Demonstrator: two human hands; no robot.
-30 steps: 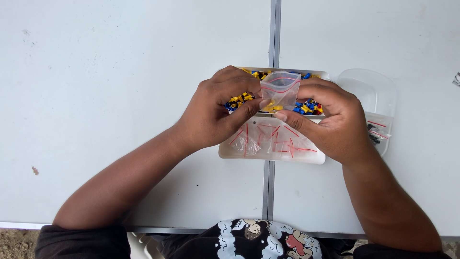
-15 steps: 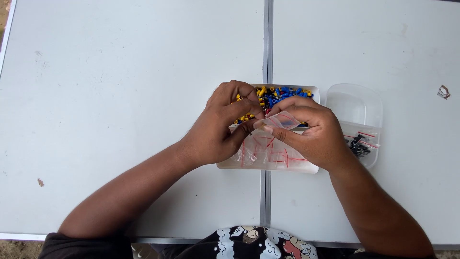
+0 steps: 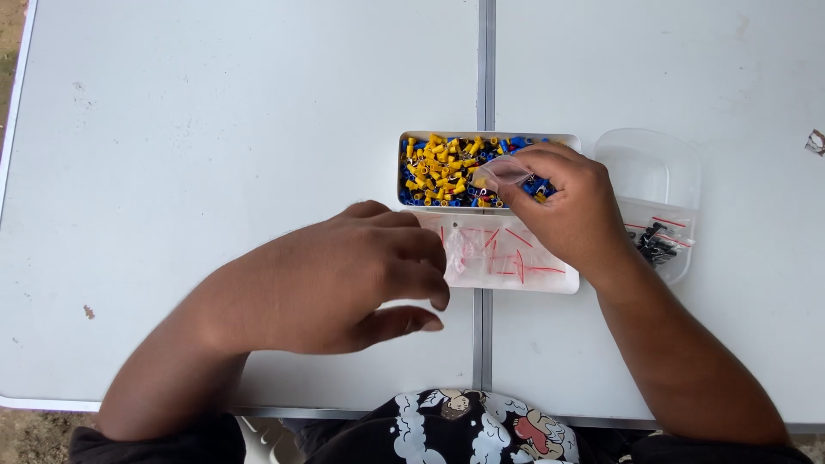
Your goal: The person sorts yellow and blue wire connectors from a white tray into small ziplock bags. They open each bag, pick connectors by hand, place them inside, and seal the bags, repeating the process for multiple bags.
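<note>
Small clear bag [image 3: 503,172], pinched in my right hand [image 3: 563,210] over the far compartment of the white tray [image 3: 490,282], directly above the yellow and blue connectors [image 3: 443,167], where spilled pieces would land back among them. My left hand [image 3: 344,279] hovers near the tray's left edge, loosely curled, holding nothing. Empty bags [image 3: 507,253] fill the near compartment; a clear lid [image 3: 657,167] lies right.

Arms: both are showing bare from hand to upper arm.
Left hand [image 3: 344,275], right hand [image 3: 567,210]: wearing no gloves or rings.
Shirt [image 3: 464,430]: is showing black with a white, red-touched cartoon print.
</note>
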